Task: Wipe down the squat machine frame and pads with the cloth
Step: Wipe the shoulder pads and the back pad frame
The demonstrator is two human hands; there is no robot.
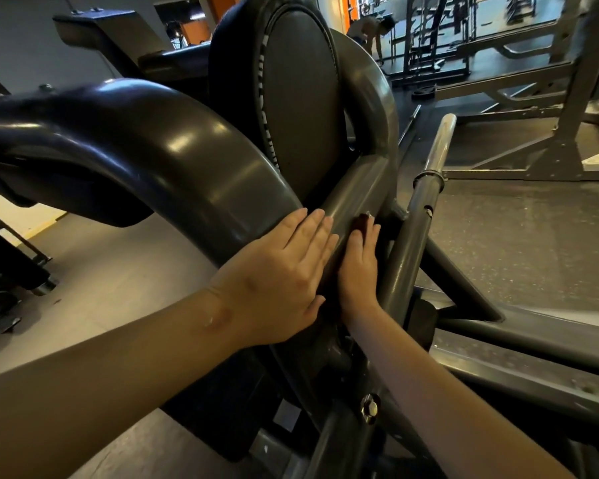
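The squat machine's curved grey frame tube (187,167) sweeps from the left down to the middle. A black oval shoulder pad (298,98) stands upright behind it, and a second dark pad (83,202) hangs under the tube at the left. My left hand (281,271) lies flat on the tube with straight fingers. My right hand (358,267) reaches in beside it, fingers straight against the grey upright (357,191). A small dark reddish cloth (362,221) shows at its fingertips, mostly hidden under the hand.
A steel weight peg (436,150) slants up just right of my hands, with grey frame beams (498,350) below it. Other racks (567,98) stand at the back right, where a person (370,29) bends over. A weight plate (424,92) lies on the floor.
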